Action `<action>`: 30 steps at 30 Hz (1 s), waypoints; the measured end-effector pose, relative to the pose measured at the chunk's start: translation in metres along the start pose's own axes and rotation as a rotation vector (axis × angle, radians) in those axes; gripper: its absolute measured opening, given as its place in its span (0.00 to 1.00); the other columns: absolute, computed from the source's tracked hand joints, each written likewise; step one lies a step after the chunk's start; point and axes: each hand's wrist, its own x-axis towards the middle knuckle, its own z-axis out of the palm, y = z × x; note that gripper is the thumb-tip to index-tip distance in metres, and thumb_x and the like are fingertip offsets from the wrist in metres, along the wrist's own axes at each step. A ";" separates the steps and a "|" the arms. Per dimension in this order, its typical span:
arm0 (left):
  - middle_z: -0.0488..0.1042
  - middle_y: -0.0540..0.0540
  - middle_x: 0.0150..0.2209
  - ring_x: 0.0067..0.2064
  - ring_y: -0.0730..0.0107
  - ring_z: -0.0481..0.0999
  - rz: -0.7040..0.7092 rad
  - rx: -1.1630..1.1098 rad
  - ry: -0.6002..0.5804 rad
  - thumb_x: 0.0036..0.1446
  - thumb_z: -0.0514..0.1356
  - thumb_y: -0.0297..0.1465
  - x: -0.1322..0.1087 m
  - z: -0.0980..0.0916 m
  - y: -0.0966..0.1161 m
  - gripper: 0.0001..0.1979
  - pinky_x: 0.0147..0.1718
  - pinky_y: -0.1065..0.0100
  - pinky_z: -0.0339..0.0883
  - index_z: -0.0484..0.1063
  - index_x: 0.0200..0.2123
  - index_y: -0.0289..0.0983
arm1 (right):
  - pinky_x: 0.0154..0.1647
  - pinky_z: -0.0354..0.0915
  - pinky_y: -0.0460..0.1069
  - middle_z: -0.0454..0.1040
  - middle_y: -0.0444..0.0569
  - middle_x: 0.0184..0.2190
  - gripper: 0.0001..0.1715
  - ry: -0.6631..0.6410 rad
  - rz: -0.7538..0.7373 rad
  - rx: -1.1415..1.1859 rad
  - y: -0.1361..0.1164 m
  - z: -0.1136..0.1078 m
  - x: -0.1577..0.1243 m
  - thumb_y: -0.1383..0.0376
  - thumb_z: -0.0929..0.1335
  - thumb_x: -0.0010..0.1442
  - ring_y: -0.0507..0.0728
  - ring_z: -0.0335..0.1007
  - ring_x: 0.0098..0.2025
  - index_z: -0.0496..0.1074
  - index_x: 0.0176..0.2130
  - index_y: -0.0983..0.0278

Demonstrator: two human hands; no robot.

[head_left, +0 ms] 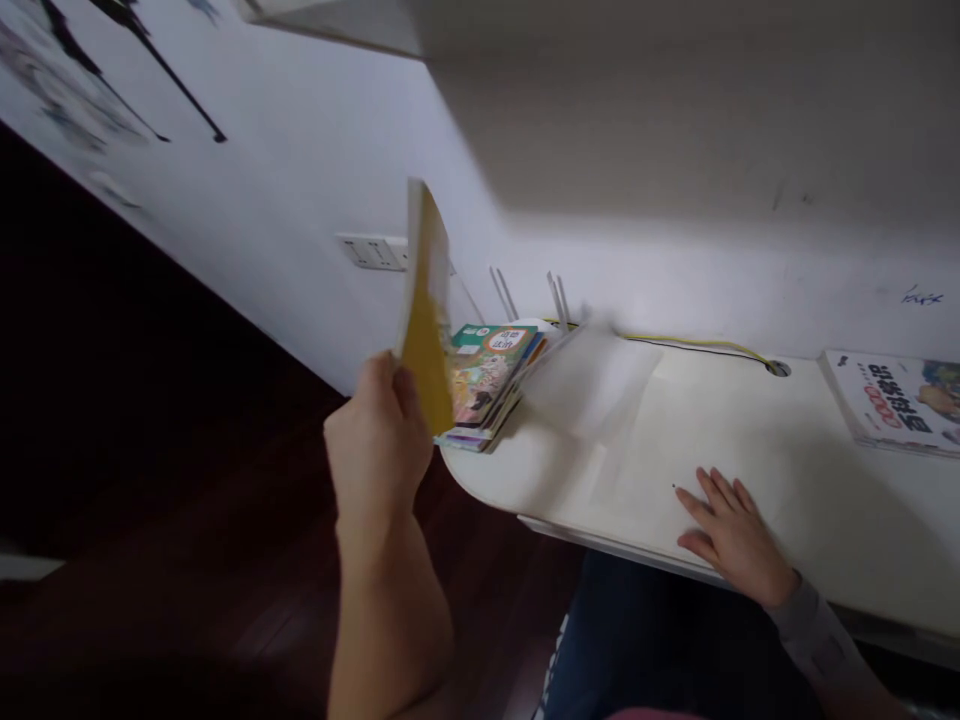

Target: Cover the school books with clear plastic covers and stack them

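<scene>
My left hand (381,430) is closed round the lower edge of a thin book with a yellow cover (427,350), raised upright in front of the wall. Just beyond it lies a stack of books (487,375), a green and pink illustrated cover on top. A blurred, whitish, see-through sheet (592,375) leans beside the stack; its kind is unclear. Flat on the white desk (645,480), near its front edge, my right hand (727,535) rests with fingers spread and holds nothing.
Another pile of books (892,400) lies at the desk's right. A yellow cable (690,340) runs along the wall to a round cable hole (780,369). Upright white antennas (559,297) stand behind the stack. Wall sockets (371,252) are at left, and a shelf overhangs above.
</scene>
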 end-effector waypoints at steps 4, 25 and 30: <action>0.74 0.43 0.43 0.44 0.65 0.73 0.078 -0.445 0.090 0.59 0.51 0.38 -0.034 0.007 0.044 0.21 0.46 0.61 0.66 0.65 0.54 0.36 | 0.59 0.51 0.63 0.54 0.60 0.63 0.31 0.088 0.066 -0.059 0.012 -0.006 -0.002 0.51 0.57 0.64 0.67 0.47 0.64 0.59 0.61 0.62; 0.73 0.36 0.48 0.50 0.61 0.73 0.142 -0.489 -0.789 0.63 0.41 0.32 -0.173 0.141 0.082 0.17 0.58 0.52 0.52 0.63 0.49 0.34 | 0.55 0.56 0.58 0.63 0.60 0.58 0.24 0.136 0.300 -0.246 0.086 0.001 -0.056 0.63 0.55 0.65 0.62 0.59 0.59 0.64 0.56 0.64; 0.72 0.31 0.49 0.57 0.55 0.67 0.333 -0.149 -0.689 0.63 0.39 0.28 -0.171 0.147 0.069 0.16 0.59 0.43 0.46 0.61 0.48 0.31 | 0.56 0.56 0.59 0.62 0.59 0.59 0.24 0.132 0.300 -0.199 0.087 0.003 -0.057 0.62 0.55 0.65 0.62 0.57 0.60 0.64 0.56 0.64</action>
